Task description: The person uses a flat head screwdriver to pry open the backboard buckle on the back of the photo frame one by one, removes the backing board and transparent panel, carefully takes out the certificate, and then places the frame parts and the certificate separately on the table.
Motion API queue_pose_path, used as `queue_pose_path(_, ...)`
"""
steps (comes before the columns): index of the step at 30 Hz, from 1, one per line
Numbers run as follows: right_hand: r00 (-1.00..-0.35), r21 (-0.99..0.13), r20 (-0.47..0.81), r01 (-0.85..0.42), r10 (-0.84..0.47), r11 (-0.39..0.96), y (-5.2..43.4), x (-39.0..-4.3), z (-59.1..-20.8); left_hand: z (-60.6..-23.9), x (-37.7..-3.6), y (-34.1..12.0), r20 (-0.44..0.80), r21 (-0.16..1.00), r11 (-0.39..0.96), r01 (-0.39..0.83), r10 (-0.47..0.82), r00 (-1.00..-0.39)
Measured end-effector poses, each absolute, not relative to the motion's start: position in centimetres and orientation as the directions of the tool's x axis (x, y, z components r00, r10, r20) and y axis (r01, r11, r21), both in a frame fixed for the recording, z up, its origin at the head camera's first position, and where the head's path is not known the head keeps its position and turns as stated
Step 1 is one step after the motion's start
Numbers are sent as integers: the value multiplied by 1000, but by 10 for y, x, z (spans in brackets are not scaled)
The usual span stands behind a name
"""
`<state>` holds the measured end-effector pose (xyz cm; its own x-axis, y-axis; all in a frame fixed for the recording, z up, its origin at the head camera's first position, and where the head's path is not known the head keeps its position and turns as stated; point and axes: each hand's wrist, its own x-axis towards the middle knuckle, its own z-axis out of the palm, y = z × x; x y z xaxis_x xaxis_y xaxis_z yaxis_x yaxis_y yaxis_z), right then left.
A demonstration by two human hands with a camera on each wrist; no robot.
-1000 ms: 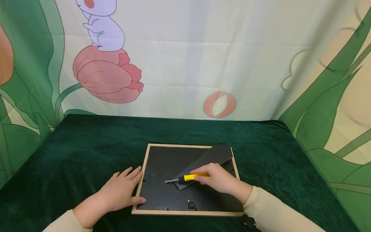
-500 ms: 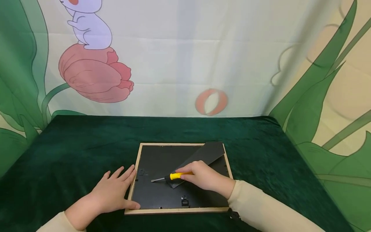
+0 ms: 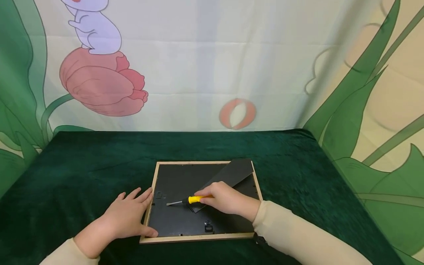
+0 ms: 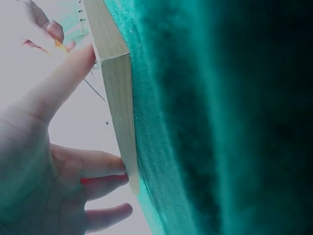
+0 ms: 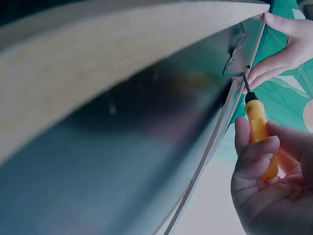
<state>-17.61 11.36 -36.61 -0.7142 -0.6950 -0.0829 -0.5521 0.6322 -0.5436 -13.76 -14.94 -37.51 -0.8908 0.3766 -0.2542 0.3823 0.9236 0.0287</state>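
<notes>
We see the picture frame [image 3: 202,200] lying face down on the green cloth [image 3: 82,165]. Our right hand [image 3: 225,198] grips a yellow screwdriver [image 3: 185,201] over its black back. Our left hand [image 3: 127,217] rests flat, fingers straight, on the frame's left edge.

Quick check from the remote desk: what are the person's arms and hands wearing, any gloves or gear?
Both hands are bare: no gloves or rings on the left hand or right hand. Both arms wear cream long sleeves. A small black object sits under the right cuff; what it is cannot be told.
</notes>
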Motion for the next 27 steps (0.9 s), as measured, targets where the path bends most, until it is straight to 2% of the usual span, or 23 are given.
queue_pose_path(27, -698, -510, -124, -565, -705, 649, 80, -176, -366, -385, -138, -155, -243, 72, 927, 367, 373, -895)
